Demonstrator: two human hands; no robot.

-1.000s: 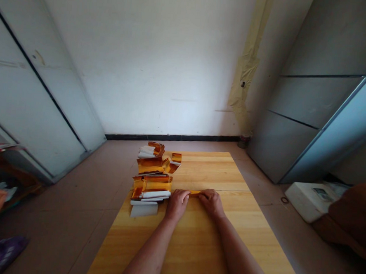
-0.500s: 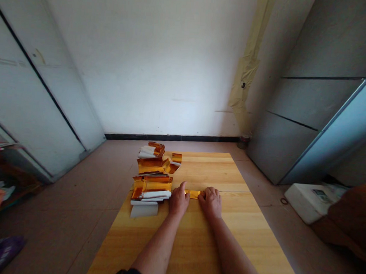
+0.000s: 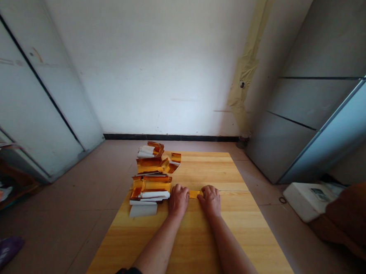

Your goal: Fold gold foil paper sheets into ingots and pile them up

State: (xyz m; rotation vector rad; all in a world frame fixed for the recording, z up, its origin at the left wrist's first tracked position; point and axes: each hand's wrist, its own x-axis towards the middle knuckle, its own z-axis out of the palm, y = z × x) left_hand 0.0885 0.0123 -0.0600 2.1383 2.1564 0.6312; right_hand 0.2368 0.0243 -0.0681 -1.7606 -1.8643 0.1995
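Observation:
A small flat strip of shiny gold foil paper lies on the wooden table between my hands. Curled fingers of my left hand are closed on its left end. At the other end, my right hand grips it with bent fingers. Both hands rest low on the tabletop, and the strip's ends are hidden under the fingers. Just left of my left hand lies a pile of gold foil sheets with rolled white edges. Behind it are more curled gold foil sheets, and a white sheet pokes out in front.
The wooden table has a seam across it behind my hands. A grey refrigerator stands to the right, near a white foam box on the floor. White cabinet doors are at the left, and a white wall rises beyond the table.
My left thumb, raised before, has come down, and the left fingers are now curled over the strip's end. The right hand has barely moved. The piles look unchanged.

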